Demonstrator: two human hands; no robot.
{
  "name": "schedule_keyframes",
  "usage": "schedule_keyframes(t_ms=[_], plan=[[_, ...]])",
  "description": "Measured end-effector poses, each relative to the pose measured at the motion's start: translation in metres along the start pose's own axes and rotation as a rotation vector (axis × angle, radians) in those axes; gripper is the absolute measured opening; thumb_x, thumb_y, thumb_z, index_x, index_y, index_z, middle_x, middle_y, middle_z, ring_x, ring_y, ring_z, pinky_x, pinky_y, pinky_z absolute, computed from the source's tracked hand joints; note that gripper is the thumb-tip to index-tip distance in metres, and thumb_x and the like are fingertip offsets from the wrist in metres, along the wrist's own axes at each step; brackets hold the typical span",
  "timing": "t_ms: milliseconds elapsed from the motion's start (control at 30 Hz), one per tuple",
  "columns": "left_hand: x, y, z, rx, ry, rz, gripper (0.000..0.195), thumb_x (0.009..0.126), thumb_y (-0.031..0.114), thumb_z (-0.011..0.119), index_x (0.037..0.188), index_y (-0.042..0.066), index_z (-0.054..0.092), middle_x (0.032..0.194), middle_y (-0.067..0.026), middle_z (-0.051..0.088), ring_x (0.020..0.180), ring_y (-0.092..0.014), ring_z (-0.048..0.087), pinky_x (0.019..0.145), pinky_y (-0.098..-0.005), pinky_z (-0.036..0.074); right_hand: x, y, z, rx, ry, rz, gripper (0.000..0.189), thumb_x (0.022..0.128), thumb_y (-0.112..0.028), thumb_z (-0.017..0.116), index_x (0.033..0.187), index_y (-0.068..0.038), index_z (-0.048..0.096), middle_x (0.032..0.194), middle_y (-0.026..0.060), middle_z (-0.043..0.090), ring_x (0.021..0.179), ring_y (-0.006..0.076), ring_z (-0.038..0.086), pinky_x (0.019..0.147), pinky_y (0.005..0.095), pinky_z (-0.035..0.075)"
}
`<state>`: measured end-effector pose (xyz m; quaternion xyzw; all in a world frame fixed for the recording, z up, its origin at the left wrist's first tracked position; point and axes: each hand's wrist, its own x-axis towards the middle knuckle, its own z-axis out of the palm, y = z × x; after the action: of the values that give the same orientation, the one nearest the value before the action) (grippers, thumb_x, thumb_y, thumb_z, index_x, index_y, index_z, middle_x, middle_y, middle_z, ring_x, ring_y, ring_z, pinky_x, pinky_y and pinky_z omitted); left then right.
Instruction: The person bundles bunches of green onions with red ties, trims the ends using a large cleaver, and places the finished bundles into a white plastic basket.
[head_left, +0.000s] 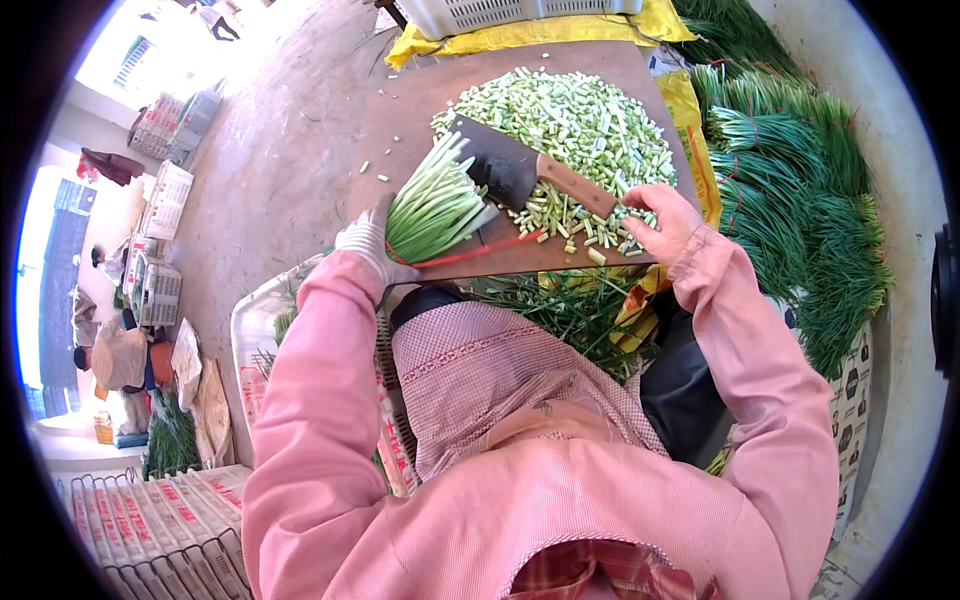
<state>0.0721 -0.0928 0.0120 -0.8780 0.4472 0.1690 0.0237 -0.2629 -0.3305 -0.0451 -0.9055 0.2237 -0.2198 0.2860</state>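
My left hand (375, 244), in a striped glove, grips a bundle of green stalks with pale ends (439, 202) at the near left edge of the brown board (405, 105). A red band (480, 250) trails from the bundle over the board. Beside the stalk ends lies a cleaver (502, 161) with a dark blade and riveted wooden handle, partly on a large heap of short cut stalk pieces (570, 112). My bare right hand (660, 221) is at the handle's end, thumb and fingers apart; whether it touches the handle is unclear.
Tied green bundles (772, 180) are piled along the wall on the right. Loose green leaves (555, 315) lie below the board's near edge. A white plastic crate (251, 315) stands at my left, another crate (517, 11) beyond the board on yellow sheeting (540, 37). More crates (161, 202) stand farther left.
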Motion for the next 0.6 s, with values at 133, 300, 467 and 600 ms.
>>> schedule_keyframes(t_ms=[133,300,467,600], plan=[[0.003,-0.016,-0.004,-0.051,-0.048,0.168,0.12,0.047,0.025,0.093,0.143,0.002,0.023,0.128,-0.0237,0.051,0.121,-0.034,0.05,0.105,-0.0339,0.038,0.032,-0.009,0.006,-0.113,-0.291,0.077,0.046,0.083,-0.026,0.067,0.121,-0.005,0.052,0.108,0.016,0.054,0.103,0.0325,0.054,0.091,0.0373,0.043],[0.008,0.039,-0.02,-0.088,-0.012,0.103,0.131,0.048,0.045,0.089,0.148,0.008,0.014,0.139,-0.025,0.041,0.13,-0.037,0.04,0.109,-0.0416,0.031,0.066,-0.02,0.024,-0.194,-0.318,0.047,0.055,0.077,-0.028,0.073,0.119,-0.003,0.049,0.11,0.0183,0.052,0.104,0.0353,0.053,0.089,0.0391,0.045],[0.012,0.085,-0.002,0.298,0.03,-0.071,0.132,0.05,0.046,0.089,0.15,0.016,0.008,0.149,-0.0212,0.024,0.136,-0.038,0.029,0.108,-0.0515,0.029,0.082,-0.025,0.047,-0.243,-0.325,0.036,0.044,0.079,-0.019,0.068,0.112,0.001,0.047,0.105,0.0179,0.056,0.102,0.0354,0.058,0.088,0.04,0.048],[0.031,0.066,-0.004,0.164,0.072,-0.03,0.126,0.053,0.04,0.088,0.149,0.015,0.011,0.144,-0.0224,0.033,0.13,-0.037,0.04,0.106,-0.0461,0.035,0.112,-0.036,0.041,-0.024,-0.558,0.35,0.038,0.075,-0.009,0.063,0.108,0.001,0.047,0.081,0.0131,0.058,0.073,0.0274,0.062,0.063,0.0374,0.052]])
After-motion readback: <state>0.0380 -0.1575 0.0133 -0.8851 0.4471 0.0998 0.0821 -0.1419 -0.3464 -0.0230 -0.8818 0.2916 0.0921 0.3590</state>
